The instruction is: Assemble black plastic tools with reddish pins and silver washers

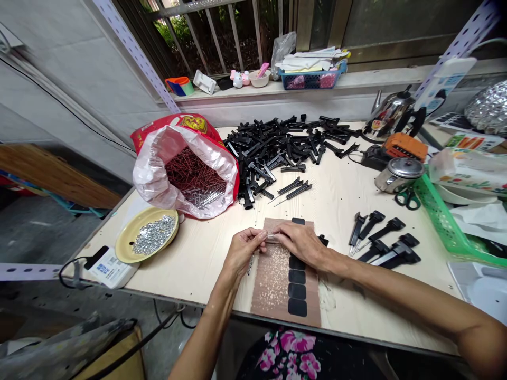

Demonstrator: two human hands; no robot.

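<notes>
Thin metal piece (271, 236) pinched in the left hand (246, 247) above the brown board (312, 312).
Likely light, stiff and slippery, best taken near its ends; the right hand (299, 240) meets its other end, grip partly hidden. The table (190, 269) offers room leftward, toward the yellow plate (122, 244); its front edge runs near the board, and black-handled pieces (400, 253) limit the right.

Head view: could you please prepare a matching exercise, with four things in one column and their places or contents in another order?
Things:
1. Yellow dish
2. Red bag
3. Scissors
4. Brown board

Places or contents:
A. Partly under the right hand
B. Beside the green basket
C. Holds small silvery pieces
D. Contains thin dark-red sticks

Pairs: 1-C, 2-D, 3-B, 4-A
</notes>
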